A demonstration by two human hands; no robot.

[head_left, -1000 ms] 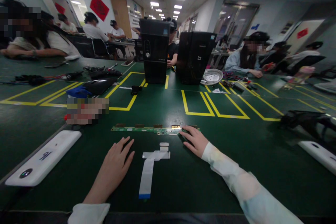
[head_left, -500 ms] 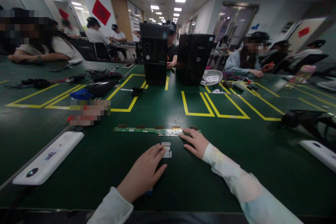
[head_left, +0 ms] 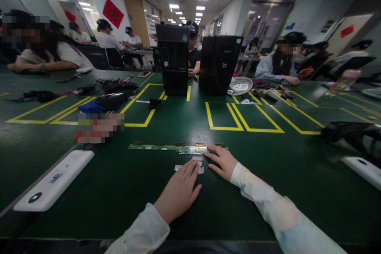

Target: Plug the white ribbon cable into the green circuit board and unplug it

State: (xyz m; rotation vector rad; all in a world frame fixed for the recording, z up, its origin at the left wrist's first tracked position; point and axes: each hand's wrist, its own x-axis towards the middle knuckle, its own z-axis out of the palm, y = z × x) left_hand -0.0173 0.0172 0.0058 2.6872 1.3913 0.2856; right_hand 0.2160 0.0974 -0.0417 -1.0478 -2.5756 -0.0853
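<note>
A long, narrow green circuit board [head_left: 169,148] with brown tabs along its far edge lies flat in front of me. Over its right end, my right hand [head_left: 222,161] is open, its spread fingertips resting on or just above the board. My left hand [head_left: 183,190] lies nearer to me with fingers stretched forward and thumb apart. Its fingertips cover part of a small white flat connector piece [head_left: 200,169], just in front of the board. The left hand's fingers press on this piece rather than wrap round it.
Two black computer towers [head_left: 175,63] stand ahead. A white power bank-like device [head_left: 55,180] lies to my left, near cables and a blue-black item [head_left: 101,104]. Yellow tape [head_left: 226,129] marks the green table. A white basket [head_left: 240,86] and co-workers are beyond.
My left hand has moved right and slightly forward, and the white connector piece has shifted the same way, closer to the board. My right hand and the board stay in place.
</note>
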